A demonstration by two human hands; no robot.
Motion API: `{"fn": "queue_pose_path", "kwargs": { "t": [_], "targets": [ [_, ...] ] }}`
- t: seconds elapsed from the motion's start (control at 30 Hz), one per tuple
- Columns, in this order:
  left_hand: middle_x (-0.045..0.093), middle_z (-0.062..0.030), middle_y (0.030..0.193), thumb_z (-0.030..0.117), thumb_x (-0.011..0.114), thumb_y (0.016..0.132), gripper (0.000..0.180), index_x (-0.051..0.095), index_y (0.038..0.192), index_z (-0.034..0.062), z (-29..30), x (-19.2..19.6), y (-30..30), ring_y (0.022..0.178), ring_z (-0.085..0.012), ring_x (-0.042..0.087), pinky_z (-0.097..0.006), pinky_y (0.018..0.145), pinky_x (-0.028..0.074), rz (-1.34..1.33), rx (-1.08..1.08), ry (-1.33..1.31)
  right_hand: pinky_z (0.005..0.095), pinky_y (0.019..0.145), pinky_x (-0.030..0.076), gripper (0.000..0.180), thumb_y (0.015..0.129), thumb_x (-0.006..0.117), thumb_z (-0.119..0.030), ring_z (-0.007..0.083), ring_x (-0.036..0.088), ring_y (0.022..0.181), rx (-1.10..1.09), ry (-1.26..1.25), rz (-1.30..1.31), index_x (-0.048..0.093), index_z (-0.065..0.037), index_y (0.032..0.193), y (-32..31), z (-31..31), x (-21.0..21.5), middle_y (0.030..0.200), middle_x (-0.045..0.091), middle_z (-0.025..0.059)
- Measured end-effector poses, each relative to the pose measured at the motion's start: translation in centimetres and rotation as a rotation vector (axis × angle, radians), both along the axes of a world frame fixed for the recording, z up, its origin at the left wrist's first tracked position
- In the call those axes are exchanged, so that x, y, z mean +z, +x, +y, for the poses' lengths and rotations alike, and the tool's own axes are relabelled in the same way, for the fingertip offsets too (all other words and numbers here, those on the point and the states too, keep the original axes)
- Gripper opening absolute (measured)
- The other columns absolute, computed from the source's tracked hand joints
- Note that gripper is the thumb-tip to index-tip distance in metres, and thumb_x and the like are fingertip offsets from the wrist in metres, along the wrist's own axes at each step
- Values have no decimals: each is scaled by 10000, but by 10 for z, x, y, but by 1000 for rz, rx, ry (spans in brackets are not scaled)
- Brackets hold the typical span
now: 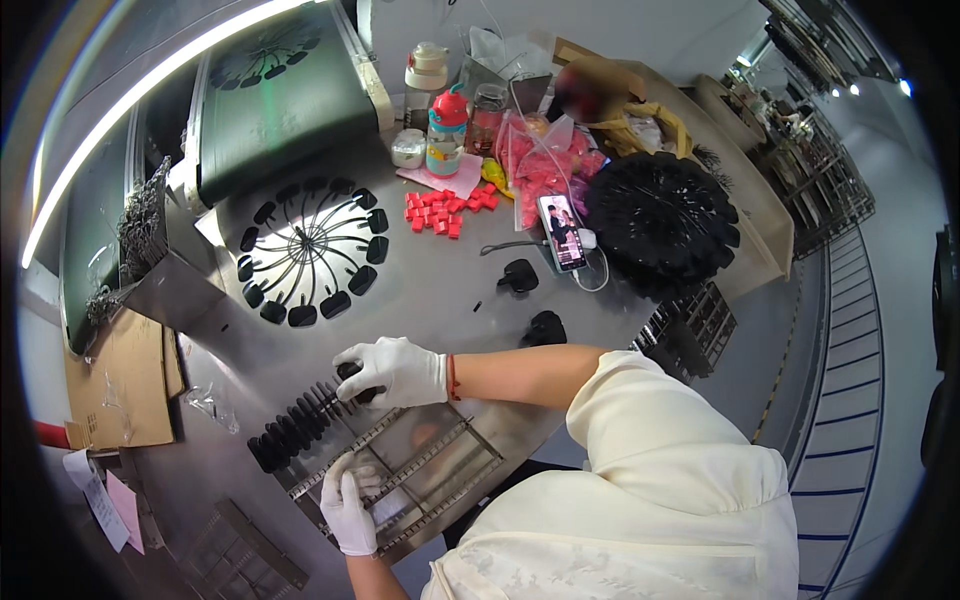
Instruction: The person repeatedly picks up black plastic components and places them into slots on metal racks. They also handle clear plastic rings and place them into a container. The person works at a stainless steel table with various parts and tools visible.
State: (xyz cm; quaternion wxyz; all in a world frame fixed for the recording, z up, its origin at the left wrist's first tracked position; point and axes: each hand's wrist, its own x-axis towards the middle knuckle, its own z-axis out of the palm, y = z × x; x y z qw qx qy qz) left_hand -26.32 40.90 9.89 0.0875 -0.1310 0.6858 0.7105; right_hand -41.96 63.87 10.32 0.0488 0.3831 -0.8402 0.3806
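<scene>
My right hand (398,372), in a white glove, closes its thumb and fingers on a dark part at the upper end of a row of black paddle-shaped pieces (290,432). The part is mostly hidden by the fingers. That row stands along the far side of a flat metal rack (440,455) with slotted bars. My left hand (350,508), also gloved, grips the rack at its lower left side, fingers bent over a bar. Farther off, black cables with paddle-shaped ends (306,240) lie fanned out in a ring.
Small red blocks (440,208) lie beyond the ring, near drinking bottles (446,135). A phone (562,232) on a white cable leans by a large black bundle (660,222). Two black pieces (518,276) lie loose. A metal bin (175,285) and cardboard (125,385) stand left.
</scene>
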Motion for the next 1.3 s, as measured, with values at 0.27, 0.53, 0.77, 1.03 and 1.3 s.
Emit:
{"fn": "queue_pose_path", "kwargs": {
  "t": [0.27,0.53,0.77,1.03,1.3],
  "targets": [
    [726,-126,997,189,490,1073,335,595,1307,-27,-3,4,2,797,-146,684,-262,693,550,-26,-14,-29,356,844,594,383,710,816,-119,274,701,992,-49,-121,0,755,-206,1078,-6,29,11,1281,659,129],
    [735,-98,1015,110,516,1059,274,651,1270,-1,-6,-5,2,844,-141,698,-251,733,550,-65,3,83,344,931,565,347,752,832,-102,260,664,1117,2,-245,-339,746,-171,1081,0,14,-3,1365,610,132],
    [731,-108,993,108,485,1058,289,649,1261,-16,0,4,-5,814,-141,688,-252,723,552,-61,-22,21,388,881,572,269,735,777,-138,313,681,1018,1,-60,20,745,-218,990,-4,14,2,1280,640,114],
    [727,-135,949,147,481,1060,298,626,1249,-32,-3,-2,0,771,-153,678,-266,675,548,-2,5,-31,403,904,516,351,702,767,-167,249,667,1053,24,83,-18,754,-299,1026,-5,16,2,1394,607,87],
    [728,-135,954,169,485,1063,308,622,1251,-33,-5,-2,-1,768,-153,676,-266,679,546,-11,-8,-14,424,881,536,388,720,792,-254,294,688,996,1,101,21,734,-348,1092,-7,35,-8,1428,599,73]
  ]
}}
